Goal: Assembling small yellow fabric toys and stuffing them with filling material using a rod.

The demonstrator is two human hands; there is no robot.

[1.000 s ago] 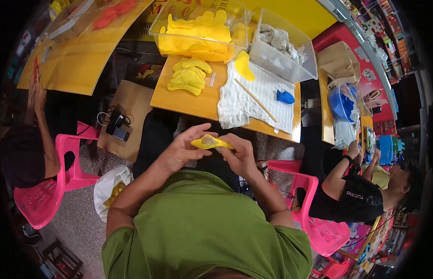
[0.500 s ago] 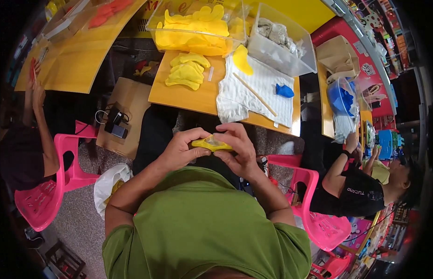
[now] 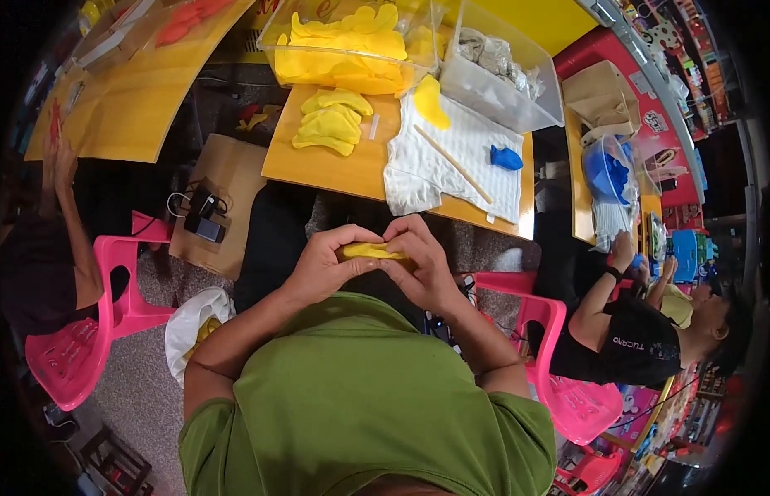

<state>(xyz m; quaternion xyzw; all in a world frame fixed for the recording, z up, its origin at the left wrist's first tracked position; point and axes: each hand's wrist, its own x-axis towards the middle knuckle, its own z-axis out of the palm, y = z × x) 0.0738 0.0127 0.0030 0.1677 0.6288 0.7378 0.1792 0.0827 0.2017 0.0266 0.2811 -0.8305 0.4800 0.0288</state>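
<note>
In front of my chest, a soft yellow banana-shaped piece (image 3: 367, 250) lies between my hands. My left hand (image 3: 323, 263) grips its left end, thumb below and fingers above. My right hand (image 3: 424, 263) pinches the right end and upper edge, hiding part of it. On the table beyond sits a pile of yellow banana-shaped pieces (image 3: 330, 124). A white cloth (image 3: 408, 183) beside it carries a single yellow piece (image 3: 430, 104), a thin wooden stick (image 3: 453, 164) and a small blue fish-shaped piece (image 3: 506, 158). A short clear strip (image 3: 374, 126) lies by the pile.
At the table's back stand a clear bin (image 3: 339, 59) of yellow pieces and another bin (image 3: 517, 103) holding plastic-wrapped grey lumps. A white bag (image 3: 186, 318) and a cardboard sheet (image 3: 228, 178) are on my left. Co-workers sit at both sides, near pink chairs (image 3: 120, 298).
The piece's gap, which showed something clear and greyish inside, is now closed or covered from view. My right fingers have drawn in toward its upper edge.
</note>
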